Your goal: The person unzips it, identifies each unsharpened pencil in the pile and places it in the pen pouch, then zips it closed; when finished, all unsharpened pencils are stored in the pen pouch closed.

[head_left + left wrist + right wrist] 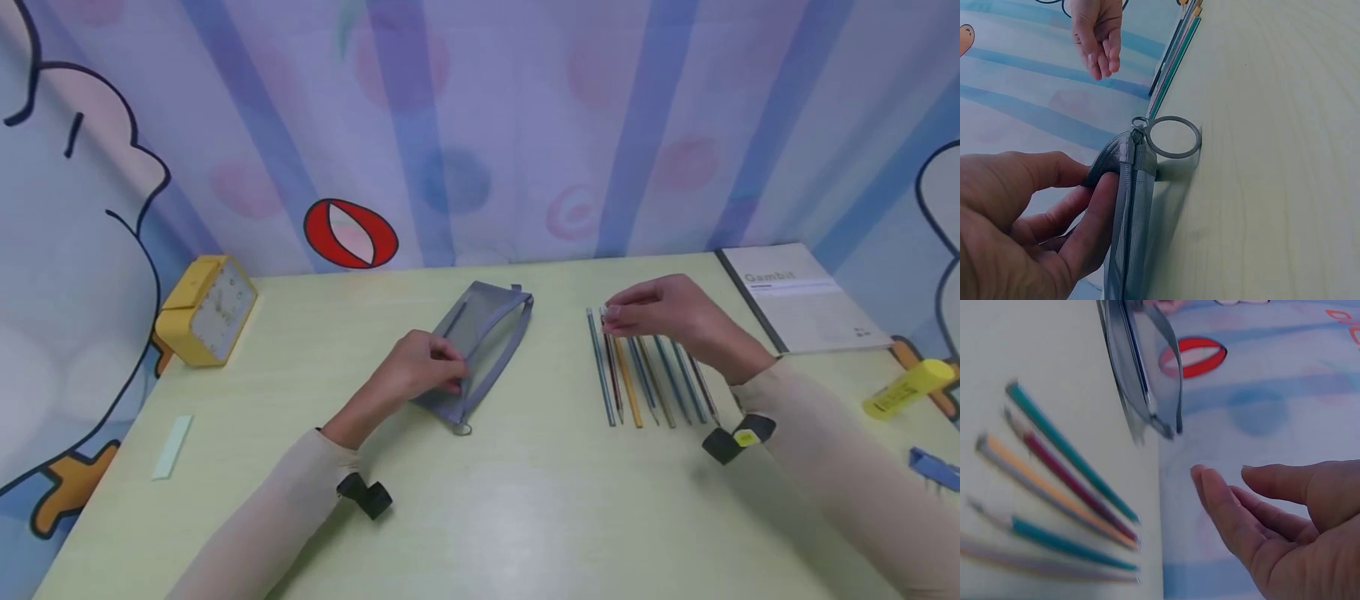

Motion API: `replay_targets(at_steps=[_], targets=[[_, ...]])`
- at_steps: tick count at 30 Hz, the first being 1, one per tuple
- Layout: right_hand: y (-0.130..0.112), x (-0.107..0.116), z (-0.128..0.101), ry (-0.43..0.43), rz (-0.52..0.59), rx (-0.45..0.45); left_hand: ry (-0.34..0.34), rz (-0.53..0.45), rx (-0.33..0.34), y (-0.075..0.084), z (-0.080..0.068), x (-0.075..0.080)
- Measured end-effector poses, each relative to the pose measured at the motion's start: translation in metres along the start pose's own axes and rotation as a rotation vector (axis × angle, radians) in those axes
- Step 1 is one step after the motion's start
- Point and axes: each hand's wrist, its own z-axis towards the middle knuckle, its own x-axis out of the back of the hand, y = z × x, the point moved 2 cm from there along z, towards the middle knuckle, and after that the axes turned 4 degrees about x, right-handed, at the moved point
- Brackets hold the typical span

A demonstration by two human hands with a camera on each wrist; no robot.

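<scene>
A grey mesh pencil pouch (487, 333) lies slantwise on the pale green table. My left hand (427, 371) pinches its near edge between thumb and fingers (1085, 219), just behind the ring zipper pull (1172, 136). To the right, several coloured pencils (648, 375) lie side by side in a row. My right hand (660, 312) hovers over their far ends, its fingers loosely extended and holding nothing (1272, 519). In the right wrist view the pouch (1138, 381) stands beyond the pencils (1060, 487).
A yellow clock (206, 308) stands at the back left and a pale strip (172, 446) lies near the left edge. A grey notebook (798, 296) sits at the back right, with a yellow marker (907, 387) and a blue clip (933, 467) nearer. A patterned curtain backs the table.
</scene>
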Motion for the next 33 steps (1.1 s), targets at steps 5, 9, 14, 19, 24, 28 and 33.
replay_targets(at_steps=[5,9,14,19,24,28,33], targets=[[0.007,0.024,-0.005,0.044,-0.189,-0.029,0.004,-0.007,-0.011,-0.003,0.001,0.002],[0.017,0.034,-0.005,0.089,-0.384,-0.061,0.005,0.005,-0.013,-0.003,0.002,0.002],[0.030,0.040,-0.004,0.106,-0.616,-0.067,0.006,0.016,-0.015,-0.001,0.002,0.002],[0.040,0.041,-0.003,0.057,-0.673,-0.099,0.001,0.019,-0.013,-0.001,0.002,0.001],[0.046,0.042,-0.002,0.052,-0.686,-0.106,-0.004,0.017,-0.007,0.000,0.002,0.000],[0.048,0.042,0.001,0.060,-0.675,-0.109,-0.002,0.018,-0.005,0.000,0.002,0.000],[0.052,0.040,0.005,0.063,-0.689,-0.125,-0.001,0.027,0.001,0.000,0.001,-0.001]])
